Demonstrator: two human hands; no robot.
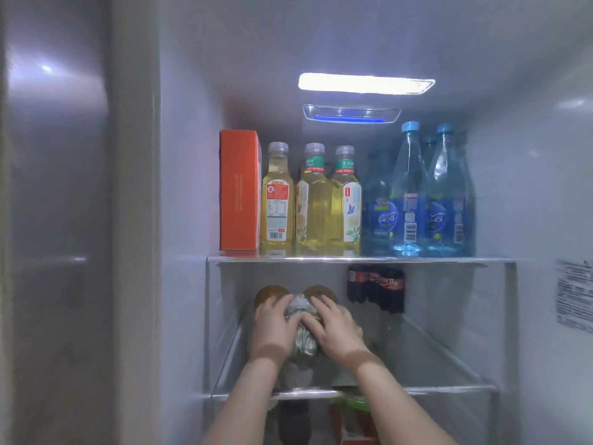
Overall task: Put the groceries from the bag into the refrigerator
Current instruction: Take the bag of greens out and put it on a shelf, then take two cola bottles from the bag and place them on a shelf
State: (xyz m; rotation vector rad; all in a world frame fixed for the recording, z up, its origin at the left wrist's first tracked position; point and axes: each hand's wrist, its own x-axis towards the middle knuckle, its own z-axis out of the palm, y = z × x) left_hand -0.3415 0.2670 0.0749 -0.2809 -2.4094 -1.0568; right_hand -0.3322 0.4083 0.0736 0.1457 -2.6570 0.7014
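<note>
Hands are meeting on the middle shelf (449,388): I am gripping a crinkly packet (301,329) with my left hand (272,329) and right hand (337,329), beside cola bottles (375,287).

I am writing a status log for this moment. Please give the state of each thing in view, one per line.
Refrigerator: open, light on.
Orange box: upright, top shelf, far left.
Three yellow bottles: upright, capped.
Blue water bottles: upright, capped.
Cola bottles: upright, middle shelf, at back.
Clear wrapped pack: on middle shelf, held by both hands.
Left hand: grips pack.
Right hand: grips pack.
</note>
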